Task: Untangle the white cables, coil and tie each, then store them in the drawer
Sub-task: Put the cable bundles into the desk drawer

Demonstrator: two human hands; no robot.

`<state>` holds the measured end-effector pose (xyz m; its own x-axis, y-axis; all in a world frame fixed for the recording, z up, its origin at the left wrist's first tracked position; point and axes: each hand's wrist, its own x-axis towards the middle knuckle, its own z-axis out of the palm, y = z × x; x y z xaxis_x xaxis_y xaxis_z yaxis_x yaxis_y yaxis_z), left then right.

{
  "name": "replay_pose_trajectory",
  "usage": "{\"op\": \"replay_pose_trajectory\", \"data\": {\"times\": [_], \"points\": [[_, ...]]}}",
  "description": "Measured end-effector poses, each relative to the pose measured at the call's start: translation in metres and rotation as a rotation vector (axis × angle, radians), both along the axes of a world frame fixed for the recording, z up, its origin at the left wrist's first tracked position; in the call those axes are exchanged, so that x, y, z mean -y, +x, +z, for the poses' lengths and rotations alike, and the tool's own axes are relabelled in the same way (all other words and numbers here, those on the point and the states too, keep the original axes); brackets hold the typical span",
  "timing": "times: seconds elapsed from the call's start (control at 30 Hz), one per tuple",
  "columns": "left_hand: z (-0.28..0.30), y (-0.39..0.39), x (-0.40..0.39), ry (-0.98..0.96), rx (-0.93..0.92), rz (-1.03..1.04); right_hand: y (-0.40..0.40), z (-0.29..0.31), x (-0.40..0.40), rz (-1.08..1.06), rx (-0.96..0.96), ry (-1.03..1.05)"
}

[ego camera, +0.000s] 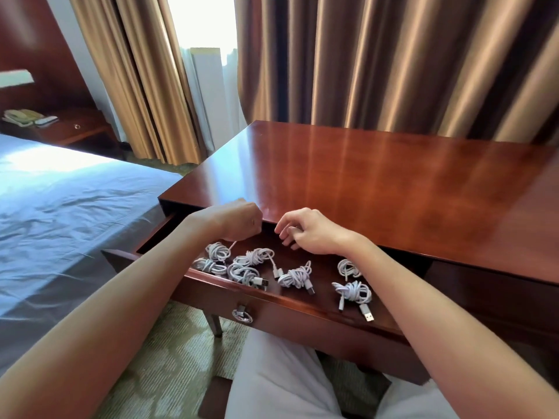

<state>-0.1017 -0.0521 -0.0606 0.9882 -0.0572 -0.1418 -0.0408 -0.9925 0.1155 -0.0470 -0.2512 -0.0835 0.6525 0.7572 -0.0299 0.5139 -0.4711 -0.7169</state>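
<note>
Open drawer (217, 287): seven coiled cables (296, 278).

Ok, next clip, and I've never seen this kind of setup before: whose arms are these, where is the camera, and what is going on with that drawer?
There is no machine here. The one picture comes from a wide-angle camera worn on a person's head, looking forward and down, so the two bare arms reaching in from the bottom are that person's own.

They sit at a wooden desk with its drawer pulled open. In the drawer lie about seven white cables, each wound into a small bundle; a few plugs stick out.

The left hand is over the back left of the drawer with its fingers curled, and a thin white cable end runs down from it, so it seems to be pinching that. The right hand hovers beside it, fingers loosely curled, holding nothing I can see.

A bed and curtains fill the background.
</note>
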Motion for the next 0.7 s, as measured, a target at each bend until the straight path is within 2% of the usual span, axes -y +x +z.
{"op": "replay_pose_trajectory", "data": {"times": [0.23, 0.4, 0.57, 0.7], "points": [[0.029, 0.029, 0.075, 0.010, 0.035, -0.113, 0.012, 0.034, 0.062, -0.107, 0.214, -0.113], [0.036, 0.069, 0.138, 0.065, 0.041, -0.208, 0.024, 0.050, 0.134, -0.260, 0.290, -0.243], [0.039, 0.109, 0.230, 0.089, 0.063, -0.334, 0.036, 0.058, 0.228, -0.448, 0.297, -0.413], [0.041, 0.129, 0.313, 0.110, 0.104, -0.442, 0.039, 0.060, 0.306, -0.621, 0.298, -0.466]]}}
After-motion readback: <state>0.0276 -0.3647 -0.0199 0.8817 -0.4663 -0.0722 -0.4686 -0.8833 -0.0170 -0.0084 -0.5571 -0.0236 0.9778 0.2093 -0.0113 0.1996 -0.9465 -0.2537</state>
